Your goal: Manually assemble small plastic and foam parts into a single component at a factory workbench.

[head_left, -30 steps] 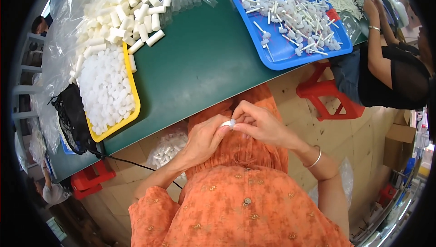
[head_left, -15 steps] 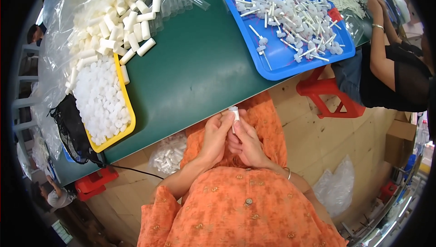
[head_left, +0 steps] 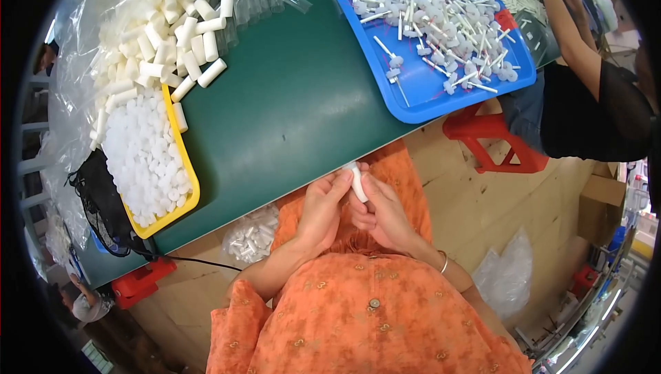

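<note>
Just off the table's near edge, above my lap, both hands meet around a small white cylinder (head_left: 359, 187). My left hand (head_left: 322, 207) is closed, thumb and fingers pressing at its upper end. My right hand (head_left: 386, 214) grips the cylinder's right side between thumb and curled fingers. A paler, cap-like tip shows at the top end; the fingers partly cover it. The cylinder leans slightly, its lower end toward my right palm.
A yellow tray (head_left: 188, 161) of small white plastic caps stands at left. Beyond it lie white foam-like cylinders (head_left: 191, 33) and clear tubes (head_left: 255, 2). The blue tray (head_left: 413, 114) holds white stemmed parts. A co-worker's arm (head_left: 575, 37) reaches in at right, above a red stool (head_left: 496, 141).
The cylinder has tilted, and more of its side shows between my hands. My right fingers have shifted slightly along it. The co-worker's arm has moved farther up.
</note>
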{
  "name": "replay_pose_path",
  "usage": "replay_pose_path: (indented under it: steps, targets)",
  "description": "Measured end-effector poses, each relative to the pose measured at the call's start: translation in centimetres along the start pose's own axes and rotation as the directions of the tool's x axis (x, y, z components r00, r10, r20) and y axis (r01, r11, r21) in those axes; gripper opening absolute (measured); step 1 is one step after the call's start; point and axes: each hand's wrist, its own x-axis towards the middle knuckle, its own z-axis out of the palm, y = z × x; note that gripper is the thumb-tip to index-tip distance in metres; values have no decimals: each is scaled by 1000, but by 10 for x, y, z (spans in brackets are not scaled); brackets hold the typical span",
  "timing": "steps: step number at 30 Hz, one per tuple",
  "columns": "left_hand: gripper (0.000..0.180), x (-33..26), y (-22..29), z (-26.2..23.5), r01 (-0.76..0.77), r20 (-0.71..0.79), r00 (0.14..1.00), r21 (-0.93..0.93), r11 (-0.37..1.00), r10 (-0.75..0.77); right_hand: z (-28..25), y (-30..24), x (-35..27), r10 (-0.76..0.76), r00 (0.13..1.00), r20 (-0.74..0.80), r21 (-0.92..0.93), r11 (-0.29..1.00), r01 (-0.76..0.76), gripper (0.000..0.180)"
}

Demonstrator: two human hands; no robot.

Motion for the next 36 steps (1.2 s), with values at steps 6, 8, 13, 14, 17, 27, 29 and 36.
replay_pose_path:
  steps: [6,8,13,14,17,27,29,36]
  targets:
    - [32,0,12,1,128,67,990,-121,984,-121,20,-2,3,189,982,-24,371,914,-167,29]
    - [31,0,14,2,142,53,989,-126,982,-136,18,-9,4,186,983,-1,338,925,-174,29]
    - [29,2,-1,0,74,-97,992,-86,994,-82,-3,15,6,-33,999,38,-63,997,35,34]
    - [29,1,-1,2,54,-103,993,-82,995,-62,-2,13,9,-32,995,99,0,999,32,34]
    - [30,-5,-2,6,60,-116,991,-18,998,-62,8,9,3,16,998,67,128,991,-24,36]
    - [32,-37,26,-3,-49,76,996,72,996,44,3,-55,-22,-435,686,583,-777,-53,627,49]
    - [31,-38,23,-3,-41,100,994,60,997,34,0,-55,-21,-374,585,720,-680,-207,704,69]
    - [30,-34,16,-6,41,182,982,46,998,-49,-2,-40,-12,-414,508,755,-645,-332,689,64]
